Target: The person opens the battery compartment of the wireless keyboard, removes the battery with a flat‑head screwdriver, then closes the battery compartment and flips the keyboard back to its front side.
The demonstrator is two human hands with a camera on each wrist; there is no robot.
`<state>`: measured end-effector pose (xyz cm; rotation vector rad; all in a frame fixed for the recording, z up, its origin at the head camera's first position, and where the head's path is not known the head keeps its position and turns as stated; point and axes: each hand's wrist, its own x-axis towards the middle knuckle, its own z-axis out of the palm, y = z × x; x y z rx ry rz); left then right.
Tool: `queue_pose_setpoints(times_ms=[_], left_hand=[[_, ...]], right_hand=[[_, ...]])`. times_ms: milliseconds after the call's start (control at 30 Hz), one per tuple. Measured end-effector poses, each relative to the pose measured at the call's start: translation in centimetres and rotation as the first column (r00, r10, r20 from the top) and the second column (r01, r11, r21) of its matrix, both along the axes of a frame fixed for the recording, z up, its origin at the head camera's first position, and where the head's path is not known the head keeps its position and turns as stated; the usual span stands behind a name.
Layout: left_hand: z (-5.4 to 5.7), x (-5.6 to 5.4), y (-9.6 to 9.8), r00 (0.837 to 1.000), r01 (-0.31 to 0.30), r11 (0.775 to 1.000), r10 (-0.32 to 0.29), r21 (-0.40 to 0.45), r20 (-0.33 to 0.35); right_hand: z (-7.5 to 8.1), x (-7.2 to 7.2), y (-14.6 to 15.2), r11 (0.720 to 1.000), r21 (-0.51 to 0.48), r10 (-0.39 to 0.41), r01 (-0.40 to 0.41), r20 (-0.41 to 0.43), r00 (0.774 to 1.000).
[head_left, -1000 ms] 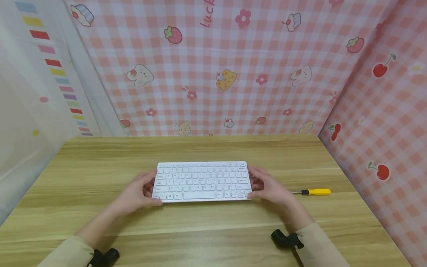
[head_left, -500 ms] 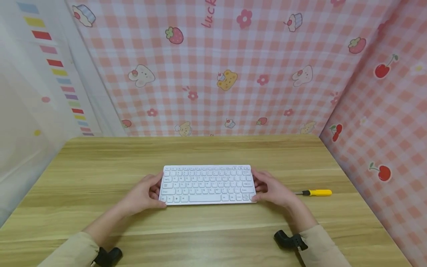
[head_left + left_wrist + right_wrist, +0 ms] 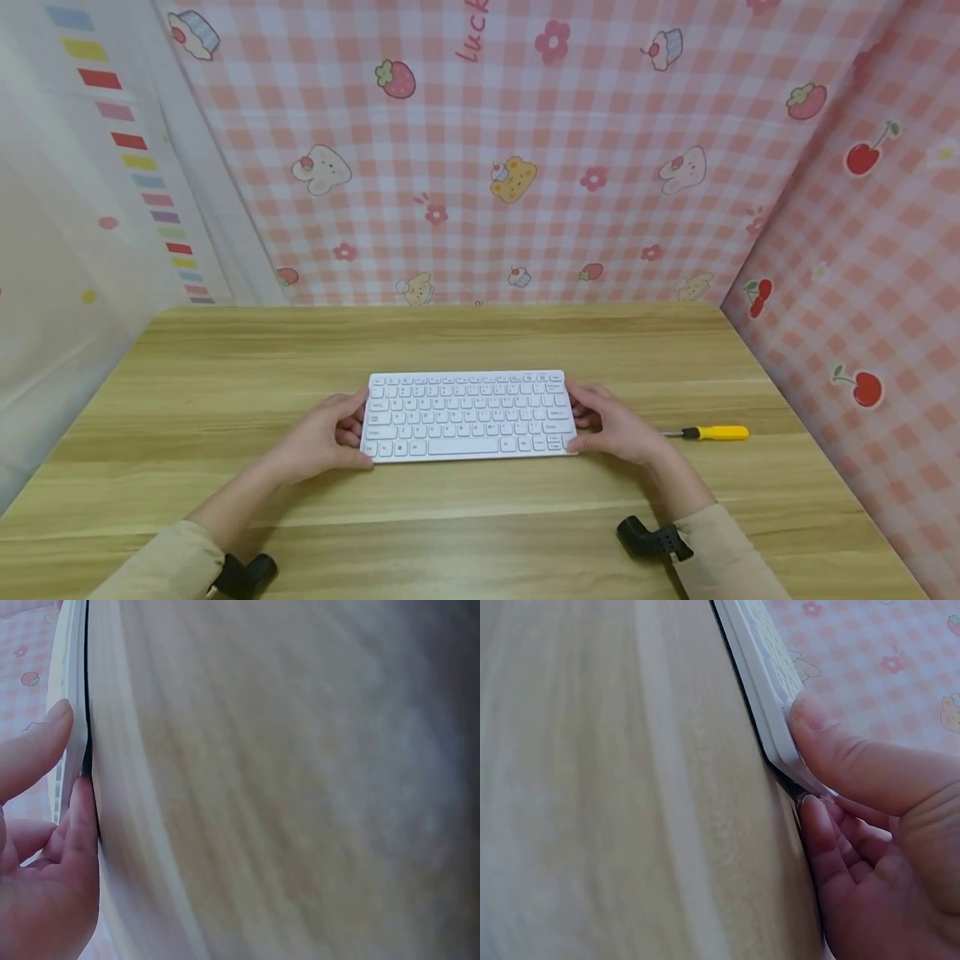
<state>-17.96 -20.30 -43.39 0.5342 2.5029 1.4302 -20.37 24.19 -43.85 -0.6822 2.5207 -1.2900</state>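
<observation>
A white keyboard (image 3: 468, 417) lies face up near the middle of the wooden table, its long side facing the person. My left hand (image 3: 322, 437) grips its left end, the thumb at the near left corner and the other fingers along the side. At the opposite end my right hand (image 3: 611, 425) holds it the same way, thumb on the near right corner. In the left wrist view the thumb (image 3: 45, 746) presses the keyboard's edge (image 3: 75, 682) from above, with fingertips low by the tabletop. The right wrist view shows the right thumb (image 3: 847, 754) over the corner and fingers tucked beside the underside.
A screwdriver (image 3: 716, 432) with a yellow handle lies on the table (image 3: 450, 533) to the right of the right hand. Pink checked cloth (image 3: 480, 208) hangs behind the table and along its right side; pale cloth covers the left.
Both hands have shifted the keyboard slightly to the right and toward the person, mostly in the first half second. Since then it has stayed nearly still. The screwdriver has not moved on the table.
</observation>
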Motion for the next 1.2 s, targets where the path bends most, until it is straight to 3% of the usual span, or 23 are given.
queue_pose_setpoints(times_ms=[400,500,600,700,800,1000,1200], left_hand=[[0.4,-0.1,0.1,1.000,0.020,0.999,-0.020,-0.039,-0.009],[0.9,0.0,0.4,0.996,0.003,0.993,-0.014,-0.120,-0.088],[1.5,0.1,1.0,0.977,-0.055,0.970,0.004,-0.237,-0.212],[1.9,0.0,2.2,0.952,-0.109,0.951,0.016,-0.291,-0.307],[2.2,-0.3,3.9,0.933,-0.110,0.957,0.007,-0.268,-0.360],[2.2,-0.9,8.0,0.924,-0.039,0.973,-0.052,-0.229,-0.378],[1.9,-1.2,11.8,0.907,0.027,0.955,-0.148,-0.297,-0.394]], right_hand=[[0.0,0.0,0.1,0.999,0.032,0.030,-0.030,-0.025,0.999],[0.0,0.0,0.1,0.999,0.017,0.039,-0.039,-0.025,0.999],[-0.3,-0.1,0.2,0.999,0.008,0.039,-0.038,-0.020,0.999],[-0.5,-0.2,0.2,0.999,0.007,0.035,-0.035,-0.020,0.999],[-0.7,-0.3,0.2,0.999,0.012,0.033,-0.032,-0.024,0.999],[-0.6,-0.4,0.2,0.999,0.012,0.038,-0.038,-0.029,0.999],[-0.5,-0.3,0.4,0.999,0.001,0.050,-0.049,-0.018,0.999]])
